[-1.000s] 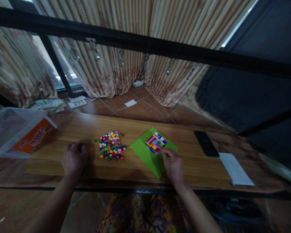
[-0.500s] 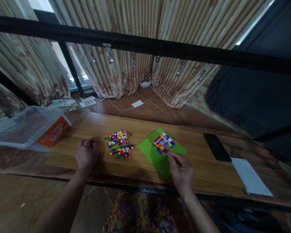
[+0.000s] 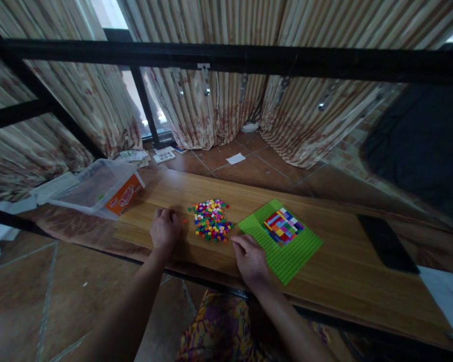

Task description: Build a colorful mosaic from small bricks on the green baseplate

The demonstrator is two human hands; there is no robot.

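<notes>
- Right hand point(image 3: 251, 257): curled, beside the green baseplate's point(image 3: 290, 261) left corner; cannot tell whether it grips anything.
- Left hand point(image 3: 165, 229): curled over the wooden board point(image 3: 335, 271); grip hidden. 1 orange brick point(image 3: 184, 220) lies between it and the brick pile point(image 3: 212, 220).
- Brick patch point(image 3: 284, 226): inside the baseplate's edges, green margin all round.
- Wood separates baseplate from black phone point(image 3: 387, 243).

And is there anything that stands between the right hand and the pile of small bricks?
Nothing visible does: the right hand is beside the near right edge of the pile of small bricks, with only wooden tabletop showing between.
</notes>
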